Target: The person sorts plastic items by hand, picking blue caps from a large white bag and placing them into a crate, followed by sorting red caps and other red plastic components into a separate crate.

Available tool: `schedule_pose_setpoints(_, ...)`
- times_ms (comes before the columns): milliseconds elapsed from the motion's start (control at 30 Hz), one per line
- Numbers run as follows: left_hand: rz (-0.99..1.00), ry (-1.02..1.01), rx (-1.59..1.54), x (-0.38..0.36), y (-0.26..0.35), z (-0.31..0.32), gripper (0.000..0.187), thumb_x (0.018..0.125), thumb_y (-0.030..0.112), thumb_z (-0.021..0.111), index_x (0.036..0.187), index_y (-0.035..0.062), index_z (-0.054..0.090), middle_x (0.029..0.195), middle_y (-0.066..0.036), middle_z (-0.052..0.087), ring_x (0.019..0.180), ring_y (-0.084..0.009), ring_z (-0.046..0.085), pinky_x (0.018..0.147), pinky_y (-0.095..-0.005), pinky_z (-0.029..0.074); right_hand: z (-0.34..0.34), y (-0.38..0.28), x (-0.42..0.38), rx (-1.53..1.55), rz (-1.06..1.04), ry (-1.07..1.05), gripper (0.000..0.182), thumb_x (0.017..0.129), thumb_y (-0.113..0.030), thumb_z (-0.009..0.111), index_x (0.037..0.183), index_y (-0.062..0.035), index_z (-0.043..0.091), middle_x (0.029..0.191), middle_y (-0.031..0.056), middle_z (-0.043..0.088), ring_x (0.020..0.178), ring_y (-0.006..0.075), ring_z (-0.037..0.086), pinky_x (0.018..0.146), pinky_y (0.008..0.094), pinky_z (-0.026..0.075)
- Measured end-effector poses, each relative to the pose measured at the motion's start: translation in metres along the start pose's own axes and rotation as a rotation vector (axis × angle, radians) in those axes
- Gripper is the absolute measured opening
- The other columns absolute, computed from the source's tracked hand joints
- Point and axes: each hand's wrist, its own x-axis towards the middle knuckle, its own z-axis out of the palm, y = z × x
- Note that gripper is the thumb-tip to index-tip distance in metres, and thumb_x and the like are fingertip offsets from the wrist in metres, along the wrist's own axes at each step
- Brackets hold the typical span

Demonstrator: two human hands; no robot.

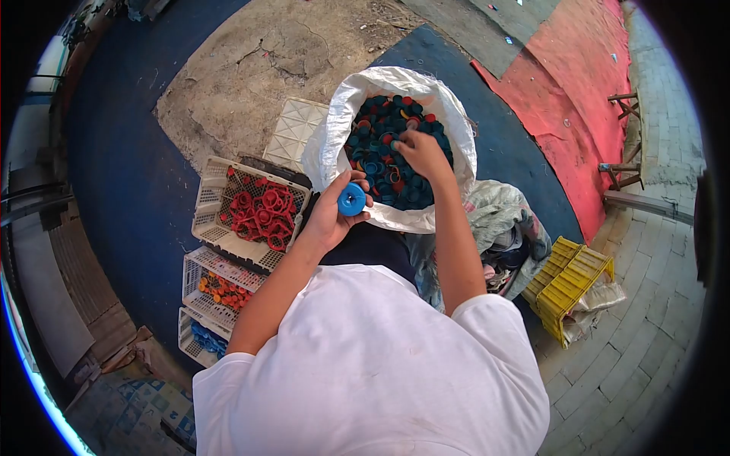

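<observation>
My left hand (334, 213) is closed around a round blue plastic cap (351, 199), held at the near left rim of a white woven sack (323, 144). The sack stands wide open with its edge rolled down. Inside it lies a heap of plastic caps (388, 175), mostly dark teal, with some red and a few orange ones. Over the right part of the heap, my right hand (422, 152) reaches in from the near side. Its fingers are bent together near a reddish cap; whether they grip it is hard to make out.
To the left stand white crates with red rings (262, 213), orange pieces (224, 289) and blue pieces (205, 338). A pale crate (293, 133) lies beyond them. On the right are another stuffed sack (502, 228) and yellow crates (570, 281). Blue and red sheets cover the ground.
</observation>
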Motion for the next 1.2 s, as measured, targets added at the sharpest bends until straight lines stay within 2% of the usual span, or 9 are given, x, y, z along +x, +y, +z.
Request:
schedule_pose_setpoints(167, 0.004, 0.011, 0.000, -0.003, -0.005, -0.012, 0.024, 0.104, 0.035, 0.059, 0.103, 0.0104, 0.057, 0.096, -0.005, 0.062, 0.079, -0.0183, 0.064, 0.063, -0.0301, 0.052, 0.032, 0.011, 0.066, 0.066, -0.133, 0.013, 0.026, 0.090, -0.014, 0.065, 0.110, -0.0003, 0.072, 0.102, 0.0211, 0.073, 0.097, 0.0365, 0.071, 0.085, 0.0421, 0.055)
schedule_pose_setpoints(333, 0.050, 0.077, 0.049, -0.010, -0.001, -0.013, 0.019, 0.104, 0.031, 0.059, 0.105, 0.0119, 0.056, 0.101, -0.005, 0.061, 0.088, -0.0175, 0.065, 0.075, -0.0326, 0.057, 0.069, 0.011, 0.087, -0.092, -0.223, -0.030, 0.028, 0.085, -0.010, 0.065, 0.110, -0.0010, 0.071, 0.100, 0.0202, 0.074, 0.095, 0.0395, 0.070, 0.085, 0.0427, 0.055)
schedule_pose_setpoints(433, 0.064, 0.091, 0.068, -0.013, 0.004, -0.008, 0.017, 0.104, 0.028, 0.058, 0.106, 0.0117, 0.056, 0.106, -0.005, 0.061, 0.094, -0.0170, 0.065, 0.082, -0.0338, 0.058, 0.095, 0.017, 0.076, -0.021, -0.379, -0.088, 0.026, 0.081, -0.008, 0.065, 0.105, -0.0051, 0.073, 0.097, 0.0196, 0.073, 0.092, 0.0397, 0.070, 0.082, 0.0452, 0.056)
schedule_pose_setpoints(467, 0.066, 0.076, 0.068, -0.013, 0.004, -0.009, 0.016, 0.104, 0.027, 0.058, 0.107, 0.0115, 0.056, 0.108, -0.005, 0.061, 0.096, -0.0169, 0.065, 0.084, -0.0341, 0.058, 0.105, 0.024, 0.072, -0.087, -0.374, -0.184, 0.038, 0.076, -0.017, 0.073, 0.113, -0.0090, 0.072, 0.113, 0.0169, 0.071, 0.107, 0.0371, 0.067, 0.094, 0.0515, 0.053)
schedule_pose_setpoints(567, 0.065, 0.039, 0.093, -0.010, 0.001, -0.012, 0.014, 0.104, 0.024, 0.058, 0.108, 0.0109, 0.056, 0.109, -0.005, 0.061, 0.098, -0.0171, 0.065, 0.085, -0.0341, 0.057, 0.121, 0.033, 0.045, -0.210, -0.392, -0.357, 0.061, 0.069, -0.030, 0.082, 0.127, -0.0150, 0.067, 0.137, 0.0121, 0.062, 0.129, 0.0347, 0.055, 0.106, 0.0663, 0.040)
schedule_pose_setpoints(600, 0.074, 0.048, 0.090, -0.008, 0.001, -0.011, 0.014, 0.104, 0.024, 0.059, 0.109, 0.0108, 0.056, 0.109, -0.005, 0.061, 0.098, -0.0172, 0.065, 0.085, -0.0340, 0.057, 0.104, 0.010, 0.028, -0.364, -0.268, -0.465, 0.086, 0.061, -0.041, 0.088, 0.139, -0.0226, 0.059, 0.149, 0.0066, 0.051, 0.144, 0.0348, 0.038, 0.108, 0.0769, 0.027)
schedule_pose_setpoints(700, 0.075, 0.068, 0.092, -0.007, -0.002, -0.007, 0.014, 0.104, 0.023, 0.059, 0.110, 0.0106, 0.055, 0.109, -0.006, 0.061, 0.097, -0.0174, 0.065, 0.085, -0.0337, 0.057, 0.106, 0.009, 0.006, -0.607, -0.282, -0.448, 0.091, 0.060, -0.043, 0.089, 0.143, -0.0276, 0.056, 0.147, 0.0060, 0.052, 0.145, 0.0376, 0.035, 0.107, 0.0759, 0.029)
schedule_pose_setpoints(933, 0.087, 0.073, 0.121, -0.005, -0.009, -0.002, 0.015, 0.103, 0.024, 0.059, 0.110, 0.0103, 0.055, 0.107, -0.006, 0.062, 0.097, -0.0176, 0.065, 0.084, -0.0328, 0.056, 0.103, 0.025, -0.015, -0.677, -0.339, -0.412, 0.054, 0.068, -0.041, 0.084, 0.120, -0.0291, 0.075, 0.138, 0.0046, 0.055, 0.138, 0.0360, 0.040, 0.107, 0.0761, 0.030)
schedule_pose_setpoints(1200, 0.104, 0.093, 0.123, -0.009, -0.015, -0.004, 0.017, 0.103, 0.026, 0.059, 0.110, 0.0103, 0.057, 0.106, -0.006, 0.062, 0.097, -0.0174, 0.065, 0.085, -0.0331, 0.055, 0.092, 0.033, -0.014, -0.457, -0.338, -0.418, 0.046, 0.074, -0.042, 0.080, 0.118, -0.0256, 0.076, 0.143, 0.0027, 0.053, 0.140, 0.0376, 0.038, 0.108, 0.0786, 0.027)
